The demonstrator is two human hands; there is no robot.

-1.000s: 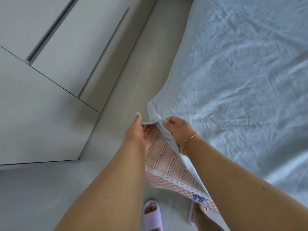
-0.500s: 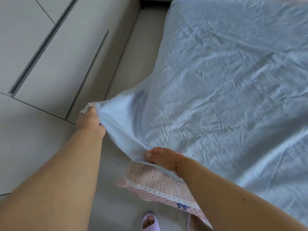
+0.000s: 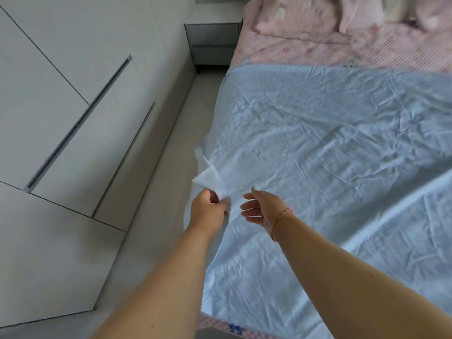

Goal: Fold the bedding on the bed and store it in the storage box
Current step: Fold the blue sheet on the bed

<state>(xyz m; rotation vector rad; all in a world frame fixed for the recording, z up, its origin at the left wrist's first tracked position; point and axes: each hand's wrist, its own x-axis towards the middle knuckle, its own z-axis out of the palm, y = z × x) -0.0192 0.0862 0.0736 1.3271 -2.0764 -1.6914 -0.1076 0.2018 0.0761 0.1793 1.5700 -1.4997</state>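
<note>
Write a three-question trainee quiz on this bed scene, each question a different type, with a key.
1. True or false: the right hand grips the blue sheet.
2. Which hand pinches the sheet's corner? A) left hand B) right hand C) both
3. Fill in: at the head of the bed, beyond the blue sheet, lie pink ____.

Key: 1 false, its fingers are spread open above the sheet; 2 A; 3 pillows.

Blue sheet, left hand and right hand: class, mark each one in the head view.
Blue sheet [image 3: 330, 155], head view, on its wrinkled middle.
Left hand [image 3: 208, 211], head view, on its back, gripping the sheet's corner.
Right hand [image 3: 263, 209], head view, on its open palm.
</note>
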